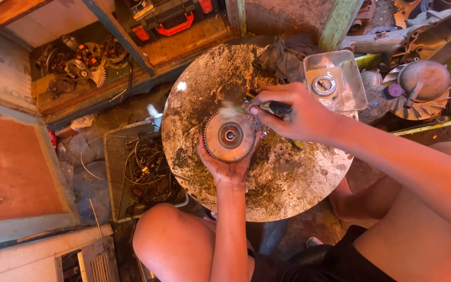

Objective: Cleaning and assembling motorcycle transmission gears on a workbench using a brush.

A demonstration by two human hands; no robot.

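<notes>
My left hand [224, 166] cups a round toothed metal disc [229, 137] from below, holding it flat over a dirty round table [288, 183]. The disc has a dark hub with a bearing at its centre. My right hand [293, 112] grips a dark-handled brush [246, 108] whose pale bristles blur over the disc's upper edge. Both hands meet above the middle of the table.
A square clear tray [349, 89] holding a metal ring sits at the table's far right, beside a grey rag [283, 60]. A finned engine part [421, 86] lies further right. A crate of wires [144, 169] stands on the floor left; gears fill a shelf [79, 62].
</notes>
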